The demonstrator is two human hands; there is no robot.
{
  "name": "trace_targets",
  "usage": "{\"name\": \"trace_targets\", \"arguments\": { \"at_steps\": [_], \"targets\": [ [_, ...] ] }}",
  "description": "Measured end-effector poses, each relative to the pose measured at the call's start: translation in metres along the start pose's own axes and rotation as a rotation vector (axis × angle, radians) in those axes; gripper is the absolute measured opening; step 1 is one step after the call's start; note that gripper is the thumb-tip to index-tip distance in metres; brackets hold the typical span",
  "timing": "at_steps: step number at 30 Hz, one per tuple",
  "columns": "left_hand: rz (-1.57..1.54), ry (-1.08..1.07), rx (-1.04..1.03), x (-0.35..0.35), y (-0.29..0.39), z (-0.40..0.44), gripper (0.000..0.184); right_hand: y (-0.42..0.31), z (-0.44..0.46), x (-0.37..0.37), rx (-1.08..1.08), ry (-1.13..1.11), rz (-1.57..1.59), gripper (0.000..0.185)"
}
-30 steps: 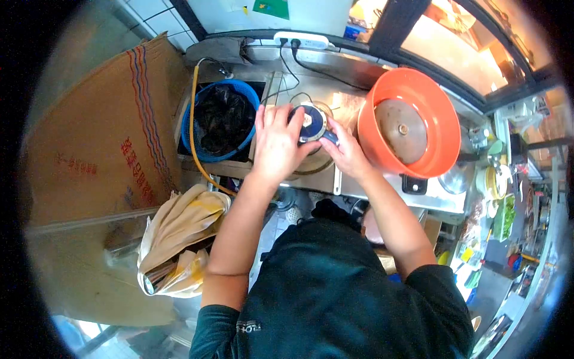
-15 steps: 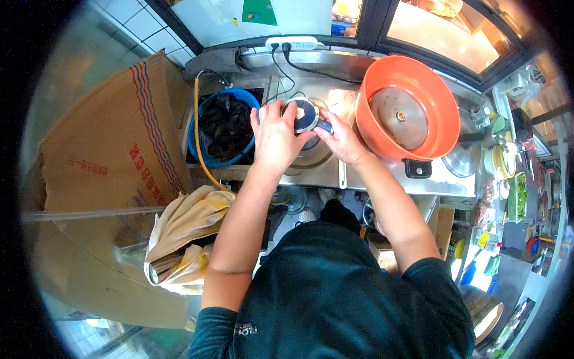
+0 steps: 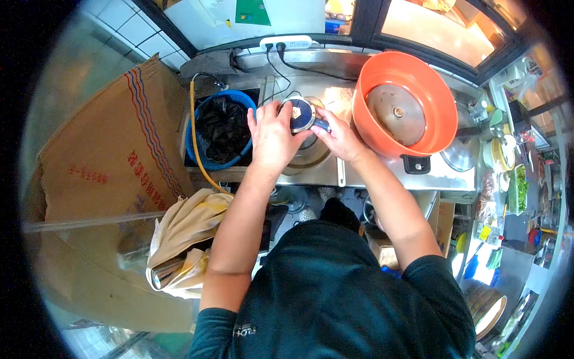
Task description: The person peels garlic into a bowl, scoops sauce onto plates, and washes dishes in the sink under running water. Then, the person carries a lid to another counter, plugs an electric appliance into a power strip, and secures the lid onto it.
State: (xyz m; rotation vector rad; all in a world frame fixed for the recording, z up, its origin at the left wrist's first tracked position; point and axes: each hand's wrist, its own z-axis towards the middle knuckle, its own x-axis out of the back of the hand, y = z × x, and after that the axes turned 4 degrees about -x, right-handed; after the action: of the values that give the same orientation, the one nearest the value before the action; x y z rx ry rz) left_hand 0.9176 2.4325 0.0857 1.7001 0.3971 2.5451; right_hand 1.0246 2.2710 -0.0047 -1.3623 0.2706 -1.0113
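Note:
Over the steel counter (image 3: 359,170) both my hands meet at a round dark-blue lid (image 3: 304,113) with a silver rim and a short tab on its right side. My left hand (image 3: 274,133) wraps the lid's left edge, fingers and thumb around it. With thumb and fingers, my right hand (image 3: 339,136) pinches the tab. Beneath them a round metallic vessel (image 3: 314,160) shows in part; my hands hide much of it, and I cannot tell whether the lid rests on it.
To the right stands a large orange tub (image 3: 436,134) with a metal disc inside and a black handle. A blue basket (image 3: 191,134) lined with a black bag is at the left. Cords run to a white power strip (image 3: 286,42). A brown sack (image 3: 101,137) fills the far left.
The whole view shifts slightly left and up. My hands keep the same hold on the lid and its tab, with no clear movement against the counter.

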Motion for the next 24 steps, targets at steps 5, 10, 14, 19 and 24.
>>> {"name": "trace_targets", "arguments": {
  "at_steps": [5,10,14,19,24],
  "targets": [
    [-0.026,0.021,-0.02,-0.003,-0.004,0.0,0.07,0.005,0.0,-0.004,0.015,0.028,-0.016,0.05],
    [-0.012,0.022,-0.003,-0.002,-0.002,0.001,0.068,-0.003,0.003,0.002,-0.028,-0.024,-0.034,0.053],
    [-0.014,0.038,0.009,-0.004,-0.003,-0.002,0.07,0.001,0.001,0.001,-0.03,-0.023,-0.023,0.053],
    [-0.028,0.019,0.015,-0.002,-0.002,-0.002,0.069,0.006,0.002,0.0,-0.043,-0.033,-0.033,0.053],
    [-0.031,0.028,0.021,-0.005,-0.003,-0.002,0.069,0.005,0.002,0.001,-0.033,-0.034,-0.057,0.053]
  ]
}}
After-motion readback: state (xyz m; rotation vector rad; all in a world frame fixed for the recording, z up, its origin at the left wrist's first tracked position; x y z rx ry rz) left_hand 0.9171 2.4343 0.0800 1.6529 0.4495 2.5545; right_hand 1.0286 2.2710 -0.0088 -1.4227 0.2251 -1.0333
